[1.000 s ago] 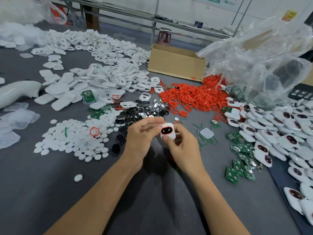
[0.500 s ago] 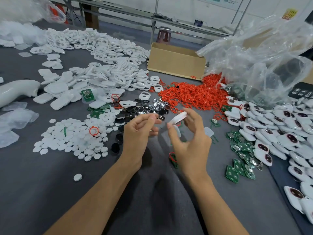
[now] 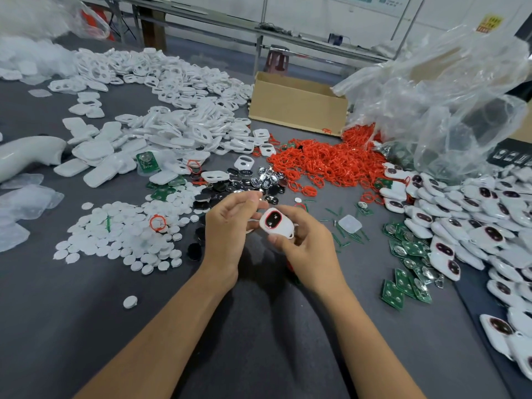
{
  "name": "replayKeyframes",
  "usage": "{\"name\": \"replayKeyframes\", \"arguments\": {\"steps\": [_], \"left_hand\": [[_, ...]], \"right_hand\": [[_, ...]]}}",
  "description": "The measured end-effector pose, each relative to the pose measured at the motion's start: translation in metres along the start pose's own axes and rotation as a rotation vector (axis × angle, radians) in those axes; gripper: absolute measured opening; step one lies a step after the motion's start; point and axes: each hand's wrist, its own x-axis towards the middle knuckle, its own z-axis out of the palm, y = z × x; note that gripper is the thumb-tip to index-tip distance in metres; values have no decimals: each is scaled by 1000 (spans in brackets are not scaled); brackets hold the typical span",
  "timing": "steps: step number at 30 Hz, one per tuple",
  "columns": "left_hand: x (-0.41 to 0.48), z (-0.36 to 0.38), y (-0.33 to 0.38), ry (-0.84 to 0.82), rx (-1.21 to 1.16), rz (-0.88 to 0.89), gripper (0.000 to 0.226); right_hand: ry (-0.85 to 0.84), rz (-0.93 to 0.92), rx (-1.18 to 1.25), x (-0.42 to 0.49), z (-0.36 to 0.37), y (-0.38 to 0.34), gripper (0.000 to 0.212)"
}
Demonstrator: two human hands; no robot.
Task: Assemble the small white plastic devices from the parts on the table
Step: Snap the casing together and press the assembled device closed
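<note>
A small white device [image 3: 275, 223] with a red-ringed dark window sits face up in my right hand [image 3: 305, 243], whose thumb and fingers curl round its edges. My left hand [image 3: 230, 223] is close on the device's left side, fingers curled with the fingertips near its upper edge; something thin and white shows under them, but I cannot tell what. Both hands hover above the grey table [image 3: 86, 312] near its middle.
White shell halves [image 3: 178, 133] lie heaped at the back left, white round discs [image 3: 121, 234] at the left, black and silver buttons [image 3: 253, 180] behind my hands. Red rings [image 3: 325, 162], green circuit boards [image 3: 408, 272], finished devices [image 3: 466, 226], a cardboard box [image 3: 296, 110] and a plastic bag [image 3: 437, 105] fill the right.
Half a second ago my right hand held the device edge-on and raised, apart from the left. It has since turned face up and come down beside my left fingers.
</note>
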Motion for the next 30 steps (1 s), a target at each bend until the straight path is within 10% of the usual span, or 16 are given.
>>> {"name": "replayKeyframes", "arguments": {"steps": [10,30], "left_hand": [[-1,-2,-2,-110,114,70,32],[-1,-1,-8,-256,69,46,28]], "right_hand": [[-102,332,673,4,-6,5,35],[53,347,616,2,-12,-4,34]]}}
